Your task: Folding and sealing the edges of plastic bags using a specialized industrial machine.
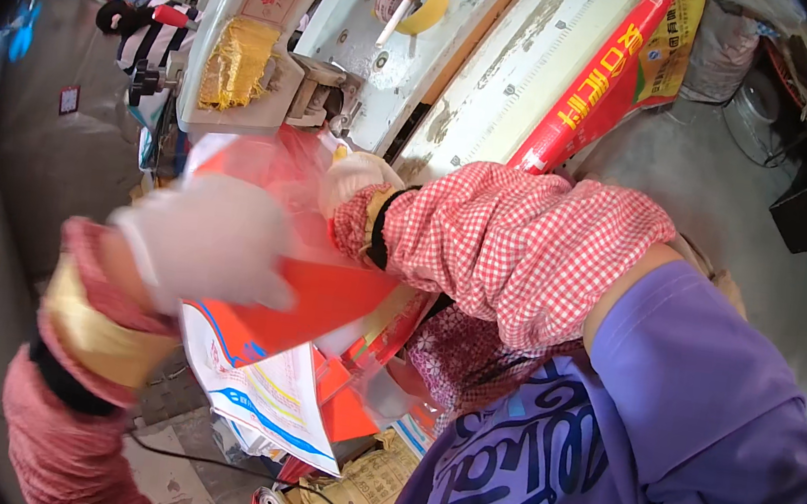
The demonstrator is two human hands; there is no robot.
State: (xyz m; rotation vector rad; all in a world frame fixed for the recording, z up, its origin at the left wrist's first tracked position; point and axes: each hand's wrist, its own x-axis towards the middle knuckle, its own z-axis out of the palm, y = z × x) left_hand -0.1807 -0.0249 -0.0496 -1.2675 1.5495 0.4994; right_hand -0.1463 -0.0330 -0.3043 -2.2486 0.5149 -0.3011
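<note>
left hand (208,240): gloved, blurred, closed on red bag (322,298) edge | right hand (357,178): grip can't tell, at bag top near sewing machine (273,85) | bag: light, floppy, slick; pinch edges

A small packing workshop, by the look of it: a white industrial machine (278,45) with worn, scuffed panels stands on a bare concrete floor (721,210), a roll of yellow tape (416,4) sits on top, and printed woven sacks (270,392) pile up below beside a red rolled sack (596,79).
</note>
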